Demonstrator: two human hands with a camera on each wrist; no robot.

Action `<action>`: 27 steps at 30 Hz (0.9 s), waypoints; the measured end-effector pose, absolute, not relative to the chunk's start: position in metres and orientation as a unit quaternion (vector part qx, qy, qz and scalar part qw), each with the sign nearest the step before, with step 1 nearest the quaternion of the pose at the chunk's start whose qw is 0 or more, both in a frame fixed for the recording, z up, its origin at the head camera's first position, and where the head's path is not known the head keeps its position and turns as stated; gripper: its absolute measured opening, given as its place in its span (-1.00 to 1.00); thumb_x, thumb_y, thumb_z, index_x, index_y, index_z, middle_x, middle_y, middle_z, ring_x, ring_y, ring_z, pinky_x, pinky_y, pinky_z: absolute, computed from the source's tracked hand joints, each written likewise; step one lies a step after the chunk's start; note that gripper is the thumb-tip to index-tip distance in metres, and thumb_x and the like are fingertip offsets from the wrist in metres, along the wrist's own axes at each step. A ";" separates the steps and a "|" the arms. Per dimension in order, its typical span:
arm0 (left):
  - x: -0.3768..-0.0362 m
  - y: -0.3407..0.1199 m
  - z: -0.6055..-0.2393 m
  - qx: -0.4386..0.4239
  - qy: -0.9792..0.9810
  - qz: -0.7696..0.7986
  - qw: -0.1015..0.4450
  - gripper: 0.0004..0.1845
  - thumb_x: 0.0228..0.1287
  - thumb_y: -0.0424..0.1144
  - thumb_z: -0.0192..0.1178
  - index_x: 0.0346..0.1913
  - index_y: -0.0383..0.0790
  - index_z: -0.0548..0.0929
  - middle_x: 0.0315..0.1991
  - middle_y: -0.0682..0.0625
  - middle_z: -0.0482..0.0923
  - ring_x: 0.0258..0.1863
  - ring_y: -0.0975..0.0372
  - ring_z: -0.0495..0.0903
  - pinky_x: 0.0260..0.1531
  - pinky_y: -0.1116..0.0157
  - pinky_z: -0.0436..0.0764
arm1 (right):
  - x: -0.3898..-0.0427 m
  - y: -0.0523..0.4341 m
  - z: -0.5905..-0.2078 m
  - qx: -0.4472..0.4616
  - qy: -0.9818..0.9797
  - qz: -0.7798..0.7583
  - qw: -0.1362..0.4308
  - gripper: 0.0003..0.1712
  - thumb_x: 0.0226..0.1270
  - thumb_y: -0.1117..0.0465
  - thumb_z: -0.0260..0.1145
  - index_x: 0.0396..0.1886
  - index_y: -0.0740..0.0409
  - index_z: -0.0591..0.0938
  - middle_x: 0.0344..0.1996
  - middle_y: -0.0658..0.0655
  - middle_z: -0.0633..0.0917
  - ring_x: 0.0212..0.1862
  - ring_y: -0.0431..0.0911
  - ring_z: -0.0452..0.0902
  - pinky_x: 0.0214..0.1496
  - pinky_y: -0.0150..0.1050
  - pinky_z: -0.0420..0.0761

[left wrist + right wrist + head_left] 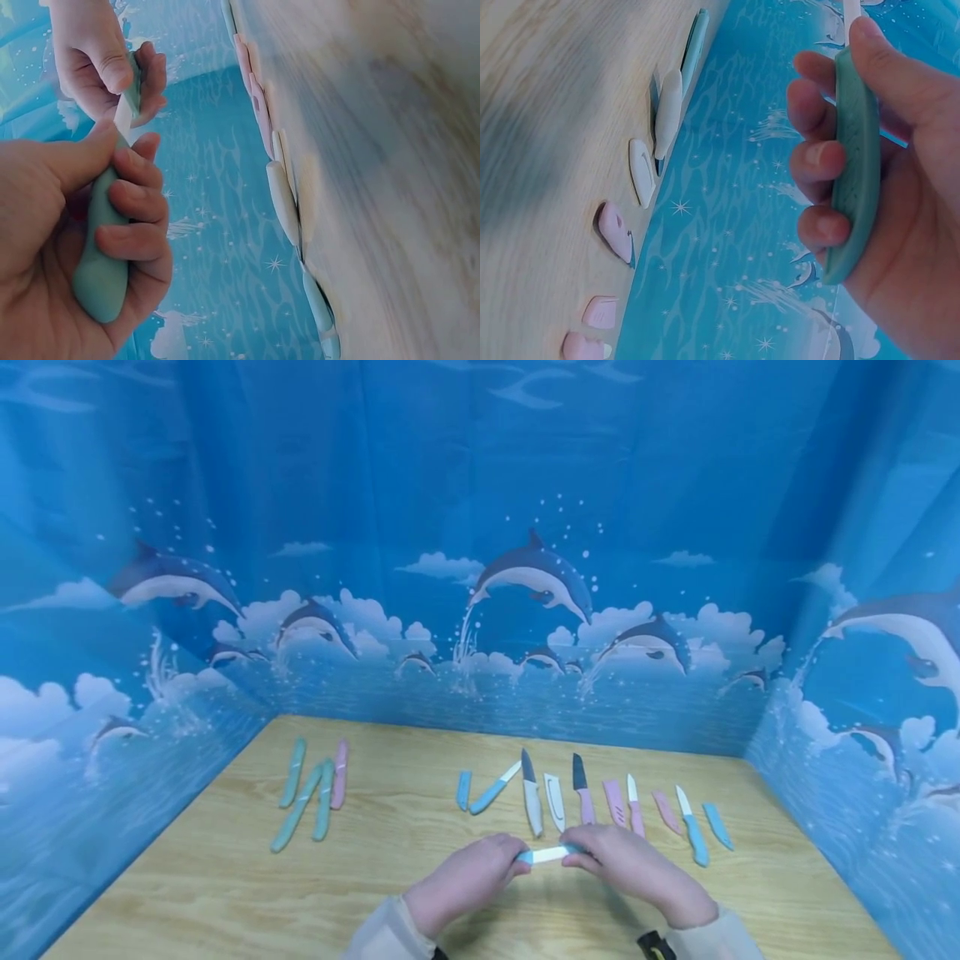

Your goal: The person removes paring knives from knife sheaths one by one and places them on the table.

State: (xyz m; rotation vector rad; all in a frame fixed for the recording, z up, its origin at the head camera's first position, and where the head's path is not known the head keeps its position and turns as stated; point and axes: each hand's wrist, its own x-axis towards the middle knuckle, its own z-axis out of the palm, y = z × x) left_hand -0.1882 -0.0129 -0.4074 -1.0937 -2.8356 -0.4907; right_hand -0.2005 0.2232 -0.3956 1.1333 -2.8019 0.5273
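**Both hands on one teal knife, mid-table**

Left hand (pixel 467 878) wrapped around the teal handle (pixel 101 259), fingers curled, thumb along the top. Right hand (pixel 628 862) gripping the teal sheath (pixel 855 161), fingers curled round it, thumb on its edge. White blade (pixel 550 854) partly exposed between the two hands, held just above the wooden table (pixel 225 885), near edge, centre. Behind: row of loose knives and sheaths (pixel 585 802), laid side by side, blue, white, pink. Far left: sheathed knives (pixel 311 793), teal and pink, grouped close together. Dolphin backdrop (pixel 534 572) around the table.
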 end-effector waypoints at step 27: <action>-0.190 -0.075 -0.397 -0.136 -0.960 -0.244 -0.003 -0.89 0.27 -0.27 0.20 -0.29 -0.27 0.57 -0.59 0.05 0.44 -0.67 0.29 0.36 -0.68 0.37 0.39 | -0.212 0.200 -0.385 0.346 -0.922 0.174 0.000 -0.75 0.44 0.18 0.16 0.03 0.16 0.48 -0.21 0.03 0.68 -0.18 -0.14 0.64 -0.14 -0.23 0.62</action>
